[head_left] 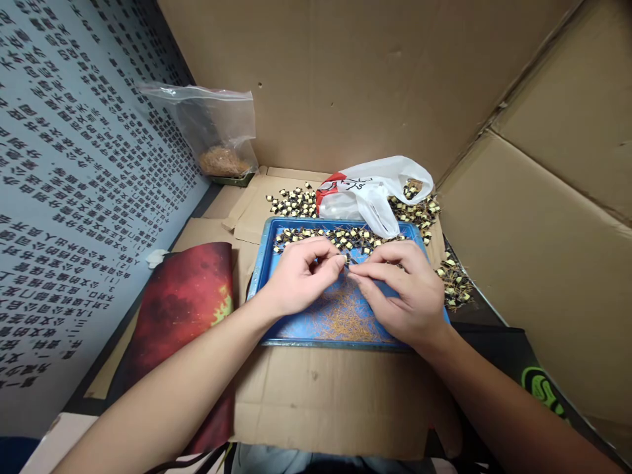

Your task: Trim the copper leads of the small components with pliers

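Observation:
Above the blue tray (260, 289), my left hand (302, 275) pinches a small black-and-yellow coil component (347, 260) between thumb and forefinger. Close to that piece, my right hand (409, 289) has its thumb and forefinger brought together in a pinch; whatever is between those fingertips is too small to name. Thin copper-coloured wire bits (348, 319) lie scattered over the near part of the tray. Along its far side sit several more of the same coil components (340, 235), with fine wires sticking out.
A white plastic bag (368, 191) lies behind the tray, with heaps of coil components (295, 201) around it. At the back left, a clear zip bag (222, 141) holds copper-coloured wire. A red mat (182, 316) is on the left. Cardboard walls (345, 85) enclose the back and right.

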The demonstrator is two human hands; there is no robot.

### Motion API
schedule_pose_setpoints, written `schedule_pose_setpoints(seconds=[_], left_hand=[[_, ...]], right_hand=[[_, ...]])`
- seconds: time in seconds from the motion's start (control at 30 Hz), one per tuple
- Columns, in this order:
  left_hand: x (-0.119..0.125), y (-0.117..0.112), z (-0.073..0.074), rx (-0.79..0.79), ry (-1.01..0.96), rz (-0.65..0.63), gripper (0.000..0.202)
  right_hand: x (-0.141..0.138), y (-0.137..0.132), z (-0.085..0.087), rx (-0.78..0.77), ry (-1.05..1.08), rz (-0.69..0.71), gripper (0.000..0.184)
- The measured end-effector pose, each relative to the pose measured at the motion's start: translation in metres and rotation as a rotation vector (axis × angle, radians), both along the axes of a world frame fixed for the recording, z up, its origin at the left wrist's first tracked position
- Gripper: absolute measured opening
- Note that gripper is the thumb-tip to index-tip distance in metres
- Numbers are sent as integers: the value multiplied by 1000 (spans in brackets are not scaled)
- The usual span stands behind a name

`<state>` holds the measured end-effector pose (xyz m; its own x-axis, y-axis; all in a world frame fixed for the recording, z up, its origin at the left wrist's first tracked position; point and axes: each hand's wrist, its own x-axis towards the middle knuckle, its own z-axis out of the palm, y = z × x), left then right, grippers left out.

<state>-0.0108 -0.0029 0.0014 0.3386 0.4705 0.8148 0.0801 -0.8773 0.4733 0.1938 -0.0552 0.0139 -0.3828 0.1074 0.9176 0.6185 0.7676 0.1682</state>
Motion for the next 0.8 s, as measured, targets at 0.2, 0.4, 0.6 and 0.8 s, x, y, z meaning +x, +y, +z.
schedule_pose_setpoints(seconds=[0.2, 0.4, 0.6, 0.8], left_hand=[[-2, 2, -1, -30, -24, -56, 35], [-3, 0, 1, -85, -44, -158, 34], [-3, -2, 2, -80, -44, -180, 32], [-4, 0, 2, -70, -32, -161, 33]], right_hand=[[2, -3, 1, -48, 16, 29, 19], [7, 5, 3, -58, 160, 9, 23], [6, 6, 3, 2, 170, -16, 18], [7, 2, 2, 17, 122, -15, 17]])
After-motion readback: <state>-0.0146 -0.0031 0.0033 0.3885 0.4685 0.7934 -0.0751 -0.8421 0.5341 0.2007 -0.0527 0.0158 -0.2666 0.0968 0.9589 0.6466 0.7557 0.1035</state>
